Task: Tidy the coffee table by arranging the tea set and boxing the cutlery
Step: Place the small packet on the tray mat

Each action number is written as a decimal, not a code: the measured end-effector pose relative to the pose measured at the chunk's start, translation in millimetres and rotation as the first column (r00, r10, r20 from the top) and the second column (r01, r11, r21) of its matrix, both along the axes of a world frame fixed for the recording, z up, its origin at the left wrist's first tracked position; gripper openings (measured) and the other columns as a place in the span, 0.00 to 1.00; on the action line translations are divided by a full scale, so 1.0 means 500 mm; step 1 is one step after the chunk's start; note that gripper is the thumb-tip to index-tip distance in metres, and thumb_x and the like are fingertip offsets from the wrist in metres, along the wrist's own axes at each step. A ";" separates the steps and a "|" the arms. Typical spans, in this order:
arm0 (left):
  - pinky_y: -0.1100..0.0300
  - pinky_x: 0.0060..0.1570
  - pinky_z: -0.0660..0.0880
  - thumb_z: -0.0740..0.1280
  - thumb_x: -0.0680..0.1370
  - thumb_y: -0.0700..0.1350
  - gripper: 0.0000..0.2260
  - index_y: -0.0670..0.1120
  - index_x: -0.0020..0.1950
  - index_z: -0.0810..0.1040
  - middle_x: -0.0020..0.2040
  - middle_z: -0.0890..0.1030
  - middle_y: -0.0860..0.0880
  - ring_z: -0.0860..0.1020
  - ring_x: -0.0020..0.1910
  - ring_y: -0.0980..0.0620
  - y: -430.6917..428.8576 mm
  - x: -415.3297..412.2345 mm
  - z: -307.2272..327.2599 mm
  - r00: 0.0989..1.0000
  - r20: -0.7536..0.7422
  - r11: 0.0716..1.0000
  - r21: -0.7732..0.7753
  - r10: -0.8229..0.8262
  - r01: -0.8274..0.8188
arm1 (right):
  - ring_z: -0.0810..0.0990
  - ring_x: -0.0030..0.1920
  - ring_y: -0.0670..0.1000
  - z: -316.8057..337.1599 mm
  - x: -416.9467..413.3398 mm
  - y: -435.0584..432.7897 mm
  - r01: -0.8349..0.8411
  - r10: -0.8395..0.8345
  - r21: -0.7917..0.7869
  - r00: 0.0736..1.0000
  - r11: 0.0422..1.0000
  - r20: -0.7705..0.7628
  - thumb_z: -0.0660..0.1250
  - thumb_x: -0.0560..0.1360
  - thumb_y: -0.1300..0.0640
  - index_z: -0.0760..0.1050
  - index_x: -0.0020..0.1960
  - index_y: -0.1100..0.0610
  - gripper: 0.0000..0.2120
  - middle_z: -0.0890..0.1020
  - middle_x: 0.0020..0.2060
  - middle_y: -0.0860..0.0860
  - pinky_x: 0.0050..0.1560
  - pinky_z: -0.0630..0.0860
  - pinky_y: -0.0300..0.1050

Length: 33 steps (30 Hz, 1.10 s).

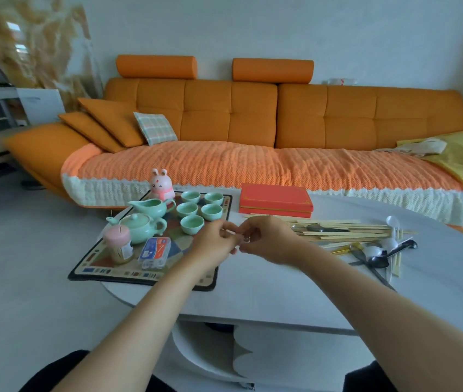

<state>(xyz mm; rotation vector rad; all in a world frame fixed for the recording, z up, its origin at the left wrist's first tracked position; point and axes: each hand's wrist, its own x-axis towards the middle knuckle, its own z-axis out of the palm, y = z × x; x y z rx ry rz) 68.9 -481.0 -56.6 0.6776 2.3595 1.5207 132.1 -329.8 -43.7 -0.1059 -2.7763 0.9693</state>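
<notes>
Head view: the left hand (215,239) and right hand (268,239) meet above the bench (281,292), fingers curled together around a small shiny speck. I cannot tell what it is or which hand grips it. The teapot (139,227) and cups (187,209) sit on the mat (105,274). Chopsticks (346,236) and spoons (378,261) lie near the closed red box (275,200).

green tea set (139,227) grouped left | red box (275,200) closed, behind | cutlery (351,236) heaped right

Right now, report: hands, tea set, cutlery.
Left hand and right hand meet mid-table, fingers curled, hold unclear. Tea set on mat. Cutlery loose near shut box. Nothing on box.
</notes>
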 end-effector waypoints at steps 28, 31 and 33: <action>0.51 0.57 0.72 0.65 0.77 0.50 0.19 0.52 0.68 0.74 0.62 0.75 0.51 0.72 0.61 0.48 -0.203 -0.111 -0.027 0.832 -0.542 0.785 -0.566 -0.122 -0.254 | 0.79 0.54 0.51 -0.071 -0.170 -0.162 -0.047 0.005 0.203 0.979 0.978 0.203 0.68 0.75 0.48 0.76 0.63 0.50 0.17 0.81 0.55 0.48 0.54 0.77 0.44; 0.51 0.58 0.72 0.65 0.78 0.51 0.18 0.53 0.68 0.74 0.62 0.77 0.51 0.73 0.60 0.48 -0.171 -0.105 0.001 0.800 -0.595 0.837 -0.474 -0.076 -0.273 | 0.80 0.51 0.51 -0.048 -0.157 -0.133 -0.041 0.018 0.153 0.989 0.987 0.150 0.65 0.76 0.49 0.79 0.57 0.51 0.12 0.82 0.51 0.48 0.53 0.78 0.46; 0.52 0.59 0.73 0.65 0.78 0.50 0.18 0.52 0.68 0.74 0.63 0.77 0.53 0.74 0.61 0.50 -0.137 -0.106 0.016 0.829 -0.557 0.887 -0.401 -0.038 -0.230 | 0.80 0.49 0.51 -0.027 -0.146 -0.100 -0.013 -0.004 0.150 0.994 0.989 0.114 0.64 0.76 0.48 0.80 0.56 0.51 0.12 0.82 0.49 0.48 0.52 0.79 0.49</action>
